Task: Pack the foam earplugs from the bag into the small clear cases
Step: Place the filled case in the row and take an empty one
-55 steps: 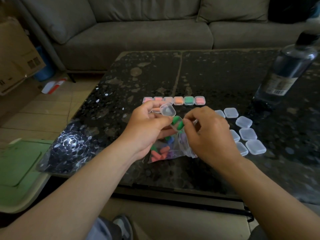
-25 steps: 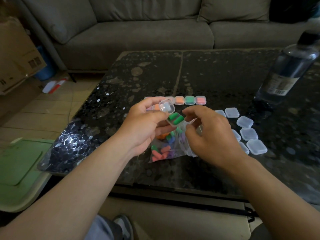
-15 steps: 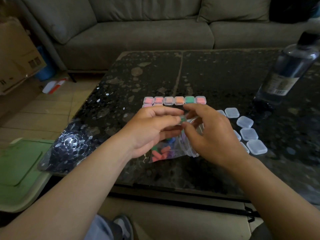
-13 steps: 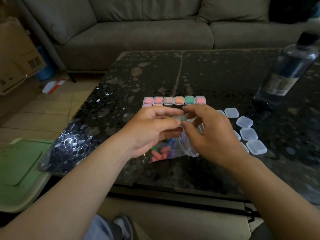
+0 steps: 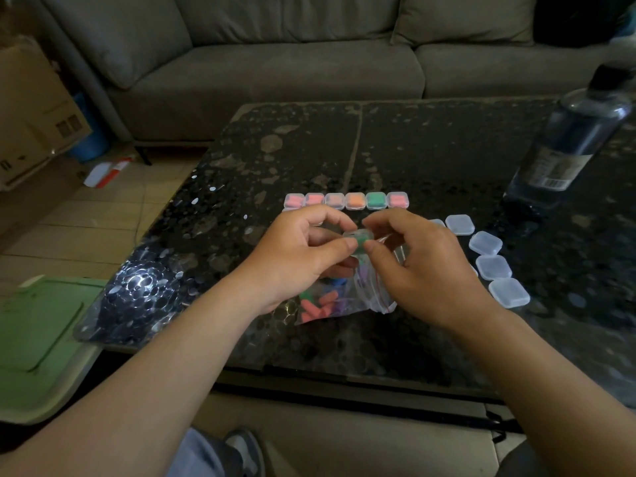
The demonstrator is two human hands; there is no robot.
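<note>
— The row of filled cases [image 5: 346,200]?
— Mostly salmon pink, one orange, one green case [image 5: 375,200]. The clear case [image 5: 359,239] held aloft shows green too.
— And the bag [image 5: 361,301]?
— Clear, with a red seal line. The earplugs [image 5: 318,306] inside are pink, green, blue and purple (the purple is dim).
— The table [image 5: 430,149]?
— Black, speckled grey, and the empty cases [image 5: 485,243] are milky clear

Left hand [image 5: 296,256], right hand [image 5: 423,266]: bare. Left forearm [image 5: 155,373]: bare, runs off lower left of frame. Right forearm [image 5: 550,366]: bare, runs off lower right of frame. Bottom centre: trouser leg [image 5: 203,456], pale blue-grey fabric. Just right of it: shoe [image 5: 245,448], grey upper, lighter trim. Lower right corner: dark grey garment [image 5: 516,460], kind indeterminate.
</note>
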